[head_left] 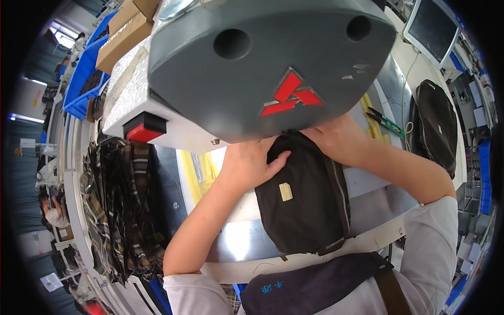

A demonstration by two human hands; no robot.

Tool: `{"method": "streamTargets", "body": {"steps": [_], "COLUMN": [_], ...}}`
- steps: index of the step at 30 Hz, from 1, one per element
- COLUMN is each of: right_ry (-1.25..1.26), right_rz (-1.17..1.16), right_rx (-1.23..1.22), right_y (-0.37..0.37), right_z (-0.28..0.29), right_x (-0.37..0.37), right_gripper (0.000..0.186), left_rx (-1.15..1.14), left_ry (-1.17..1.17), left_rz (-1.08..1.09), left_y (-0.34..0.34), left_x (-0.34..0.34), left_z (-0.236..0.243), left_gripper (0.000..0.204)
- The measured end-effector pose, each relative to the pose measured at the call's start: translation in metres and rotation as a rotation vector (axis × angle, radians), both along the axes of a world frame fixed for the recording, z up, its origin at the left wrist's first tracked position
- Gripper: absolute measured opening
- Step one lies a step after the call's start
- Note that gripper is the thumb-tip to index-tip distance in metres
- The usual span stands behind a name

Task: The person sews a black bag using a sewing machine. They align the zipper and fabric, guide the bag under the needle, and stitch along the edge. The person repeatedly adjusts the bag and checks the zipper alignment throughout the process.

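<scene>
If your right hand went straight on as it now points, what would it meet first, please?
Most likely the dark bag between your left hand and right hand; the grey machine head hides part of that spot, so depth is unclear.

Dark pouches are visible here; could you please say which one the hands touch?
The middle pouch: the left hand and right hand are at its far end. The other pouch lies apart, near green-handled snips.

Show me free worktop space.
Bare: shiny metal worktop between left forearm and black zippered fabric pouch; also between pouch and right forearm. Crowded: under grey machine head, at left hand and right hand; leftward, brown plaid fabric pieces.
</scene>
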State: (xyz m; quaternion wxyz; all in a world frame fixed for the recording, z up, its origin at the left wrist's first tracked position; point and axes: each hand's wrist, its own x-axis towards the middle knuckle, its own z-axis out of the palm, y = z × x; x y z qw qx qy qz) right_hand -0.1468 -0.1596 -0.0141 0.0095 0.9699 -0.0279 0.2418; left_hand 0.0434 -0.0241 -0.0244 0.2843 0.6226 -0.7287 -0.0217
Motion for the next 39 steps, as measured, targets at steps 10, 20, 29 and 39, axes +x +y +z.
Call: {"method": "streamTargets", "body": {"steps": [10, 20, 29, 39], "right_ry": [-0.059, 0.048, -0.024, 0.015], "right_rz": [-0.148, 0.018, -0.563, -0.542], "right_rx": [0.189, 0.493, 0.121, 0.181], "right_y": [0.03, 0.089, -0.006, 0.009], "right_z": [-0.015, -0.002, -0.001, 0.018], "right_x": [0.008, -0.078, -0.137, -0.107], "right_gripper": [0.021, 0.024, 0.029, 0.029], "left_rx": [0.251, 0.564, 0.593, 0.54], "left_ry": [0.148, 0.613, 0.717, 0.788], "left_rz": [0.318, 0.029, 0.005, -0.008], "left_y": [0.014, 0.055, 0.06, 0.059], "left_x": [-0.004, -0.054, -0.047, -0.044], "left_z": [0.014, 0.037, 0.029, 0.02], "left_gripper": [0.025, 0.02, 0.016, 0.02]}}
